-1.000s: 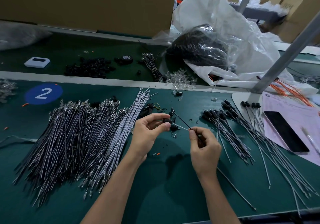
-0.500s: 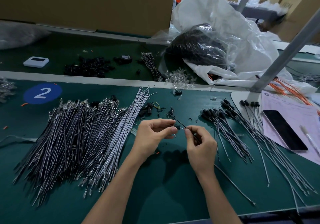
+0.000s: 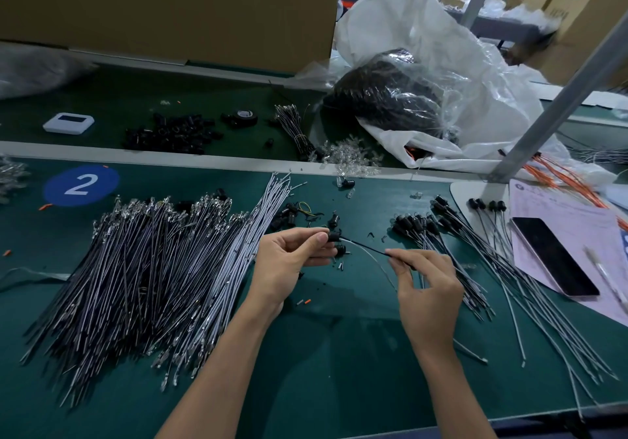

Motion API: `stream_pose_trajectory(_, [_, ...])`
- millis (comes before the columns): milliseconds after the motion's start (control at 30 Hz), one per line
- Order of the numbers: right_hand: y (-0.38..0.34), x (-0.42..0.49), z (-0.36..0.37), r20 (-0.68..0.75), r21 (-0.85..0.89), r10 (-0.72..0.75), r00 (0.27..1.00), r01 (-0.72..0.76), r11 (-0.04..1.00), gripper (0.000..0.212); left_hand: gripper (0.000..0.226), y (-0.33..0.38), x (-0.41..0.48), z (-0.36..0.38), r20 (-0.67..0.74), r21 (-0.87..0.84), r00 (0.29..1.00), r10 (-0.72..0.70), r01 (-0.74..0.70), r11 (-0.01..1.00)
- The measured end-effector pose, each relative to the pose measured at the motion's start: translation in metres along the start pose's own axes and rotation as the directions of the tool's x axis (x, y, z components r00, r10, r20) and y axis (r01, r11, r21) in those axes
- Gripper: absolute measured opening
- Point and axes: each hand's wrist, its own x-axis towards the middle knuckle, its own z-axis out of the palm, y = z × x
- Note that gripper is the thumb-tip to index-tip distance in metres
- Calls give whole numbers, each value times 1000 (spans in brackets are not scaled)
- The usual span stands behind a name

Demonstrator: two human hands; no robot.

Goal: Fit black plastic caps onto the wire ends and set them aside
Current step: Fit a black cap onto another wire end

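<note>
Head view: the black cap [image 3: 334,237] sits pinched in the fingertips of the left hand [image 3: 289,258]. The wire [image 3: 365,245] runs rightward from the cap in a shallow bow to the right hand [image 3: 430,292], which pinches it between thumb and forefinger. Its long axis lies roughly left to right above the green mat [image 3: 323,353]. The capped wires [image 3: 418,226] fan out just beyond the right hand, the nearer one, with nothing between. Uncapped wires [image 3: 146,268] are heaped left, loose caps [image 3: 289,216] behind, and a phone [image 3: 554,255] far right.
</note>
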Motion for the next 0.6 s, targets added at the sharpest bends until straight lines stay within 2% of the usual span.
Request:
stream_pose_trajectory(267, [1, -1, 1, -8, 66, 40, 999, -40, 997, 18, 9, -1, 0, 0, -5, 7, 1000, 0, 0, 1000])
stream_pose_trajectory(600, [1, -2, 2, -6, 80, 14, 1000, -14, 997, 19, 17, 2, -1, -2, 24, -27, 1000, -9, 10, 1000])
